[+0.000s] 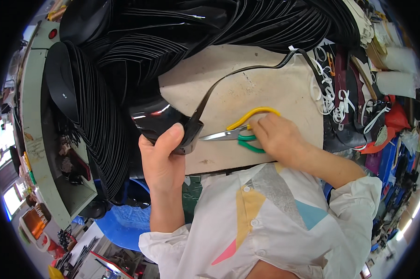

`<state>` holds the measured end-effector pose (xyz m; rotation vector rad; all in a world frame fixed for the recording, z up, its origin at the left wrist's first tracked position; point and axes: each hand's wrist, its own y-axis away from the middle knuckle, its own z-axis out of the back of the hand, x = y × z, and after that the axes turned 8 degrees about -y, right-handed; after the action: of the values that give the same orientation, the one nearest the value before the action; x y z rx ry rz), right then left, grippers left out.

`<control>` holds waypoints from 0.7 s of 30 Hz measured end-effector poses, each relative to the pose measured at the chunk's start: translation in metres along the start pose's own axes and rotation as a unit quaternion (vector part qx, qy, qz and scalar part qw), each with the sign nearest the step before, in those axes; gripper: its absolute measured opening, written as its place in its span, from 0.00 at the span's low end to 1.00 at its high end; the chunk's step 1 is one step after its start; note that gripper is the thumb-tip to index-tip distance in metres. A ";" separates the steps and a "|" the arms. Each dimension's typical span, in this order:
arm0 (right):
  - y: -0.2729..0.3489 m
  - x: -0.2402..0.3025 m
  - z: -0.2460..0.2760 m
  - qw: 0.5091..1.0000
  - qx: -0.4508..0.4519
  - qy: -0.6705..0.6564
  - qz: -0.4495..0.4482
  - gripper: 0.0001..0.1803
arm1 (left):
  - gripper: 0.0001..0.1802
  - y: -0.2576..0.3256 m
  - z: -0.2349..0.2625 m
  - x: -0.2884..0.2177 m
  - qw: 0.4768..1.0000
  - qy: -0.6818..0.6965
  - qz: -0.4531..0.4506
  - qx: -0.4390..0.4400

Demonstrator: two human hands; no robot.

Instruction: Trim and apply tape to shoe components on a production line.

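Note:
My left hand (163, 153) grips a glossy black leather-like piece (156, 116), thumb pressed on top. From the held end a narrow black strap (240, 69) runs up and rightward in a curve across the pale work surface (275, 88). Just to the right, my right hand (279, 137) has its fingers closed at the handles of a pair of scissors (226, 135), one handle yellow, the other green. Their blades lead left, the tips close to the black piece. My right fingertips are partly hidden behind the hand.
Stacked black sheet pieces (140, 51) fill the far side, and more hang on the left (96, 116) by a grey metal housing (33, 121). White cords (328, 97) and dark strips lie at the right. A blue tub (124, 228) stands below left.

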<state>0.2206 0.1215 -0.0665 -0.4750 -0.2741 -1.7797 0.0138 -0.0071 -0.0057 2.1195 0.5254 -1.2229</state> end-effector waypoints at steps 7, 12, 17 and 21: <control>0.004 -0.006 0.036 0.929 0.028 -0.340 -0.142 0.30 | 0.19 0.007 0.003 0.003 0.993 0.115 -0.010 0.030; -0.016 0.014 0.036 0.913 0.014 -0.404 -0.056 0.34 | 0.19 0.010 -0.002 0.009 0.994 0.106 0.015 0.016; -0.021 0.015 0.025 0.941 -0.086 -0.328 -0.003 0.36 | 0.19 0.010 -0.002 0.010 0.996 0.090 0.018 0.007; -0.023 0.013 0.014 0.944 -0.135 -0.300 0.013 0.38 | 0.18 0.011 -0.007 0.010 0.995 0.091 0.025 -0.013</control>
<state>0.1987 0.1219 -0.0466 -1.2168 -0.4446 -1.6154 0.0298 -0.0101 -0.0088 2.2209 0.5605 -0.9957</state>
